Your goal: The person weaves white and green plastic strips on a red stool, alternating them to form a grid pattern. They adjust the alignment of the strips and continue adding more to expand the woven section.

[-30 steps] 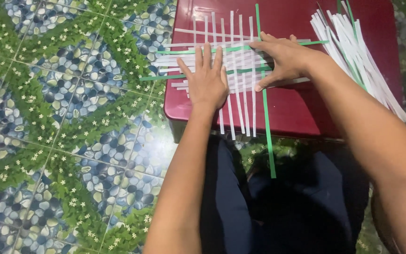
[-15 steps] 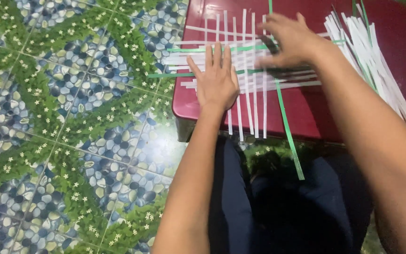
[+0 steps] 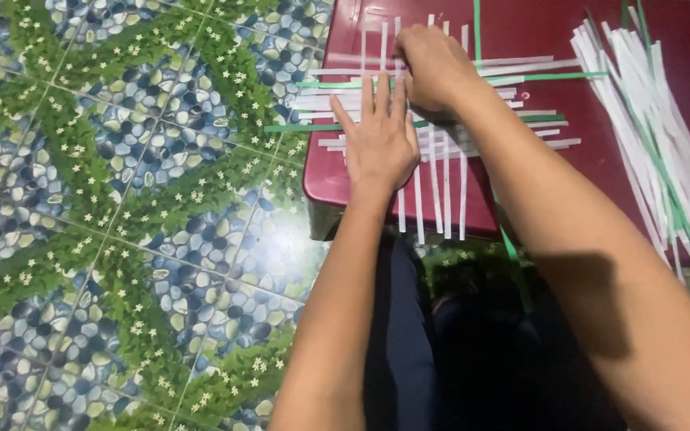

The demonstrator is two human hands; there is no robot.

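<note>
Pressing flat, left hand (image 3: 378,144) open on woven strips (image 3: 441,136), right hand (image 3: 434,68) curled over them, one red table (image 3: 537,32), two hands apart.

Dark red low table (image 3: 521,32) with woven paper strips (image 3: 441,160), loose strip pile (image 3: 648,120) beside.

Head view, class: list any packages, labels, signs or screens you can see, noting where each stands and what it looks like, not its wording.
None are in view: only white and green paper strips woven on a dark red table, a loose strip pile at its right, both hands on the weave, and patterned floor tiles.
</note>
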